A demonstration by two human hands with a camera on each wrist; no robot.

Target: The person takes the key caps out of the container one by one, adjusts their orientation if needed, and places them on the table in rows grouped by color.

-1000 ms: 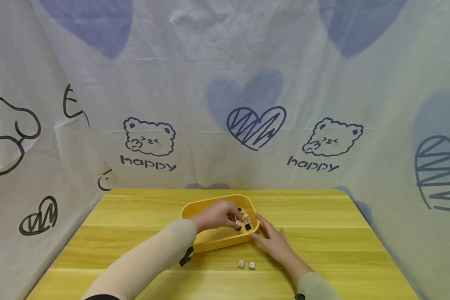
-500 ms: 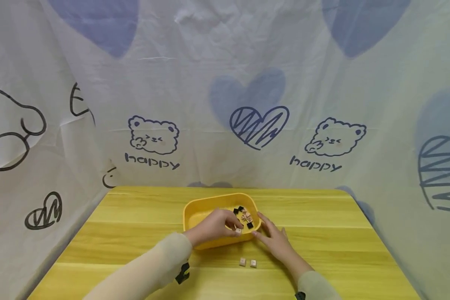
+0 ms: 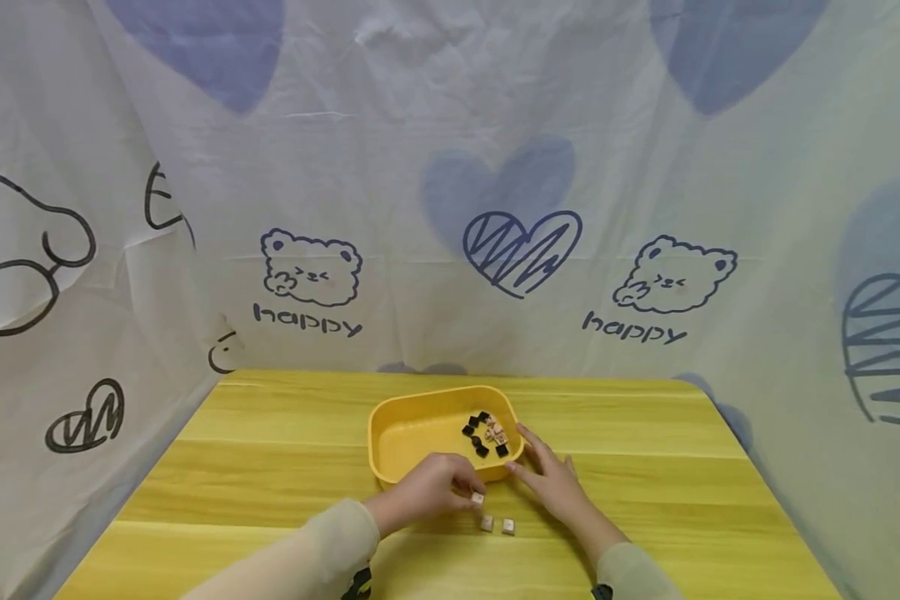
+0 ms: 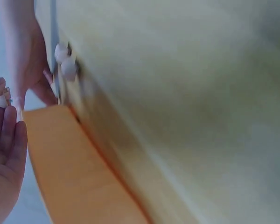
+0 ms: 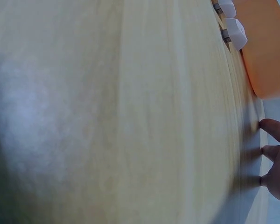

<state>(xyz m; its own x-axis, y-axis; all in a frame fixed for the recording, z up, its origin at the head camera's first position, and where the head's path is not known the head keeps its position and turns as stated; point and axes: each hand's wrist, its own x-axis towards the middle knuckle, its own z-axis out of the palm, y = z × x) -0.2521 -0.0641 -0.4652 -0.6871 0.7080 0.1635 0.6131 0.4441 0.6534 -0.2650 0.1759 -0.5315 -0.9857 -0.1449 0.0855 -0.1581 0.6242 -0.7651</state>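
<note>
My left hand pinches a small pale keycap between thumb and fingertips, just in front of the yellow tray. The left wrist view also shows that keycap at the fingertips. On the table below it lie two more pale keycaps, a left one and a right one, side by side. My right hand rests against the tray's right end with its fingers spread. Inside the yellow tray, several black pieces and several pale pink keycaps lie gathered at the right end.
A wood-grained yellow table bears the tray and the loose keycaps. White cloth printed with hearts and bears hangs behind it and along both sides.
My left hand has lifted the pale keycap out of the tray and brought it toward me, over the front rim. The right hand stays at the tray's end.
</note>
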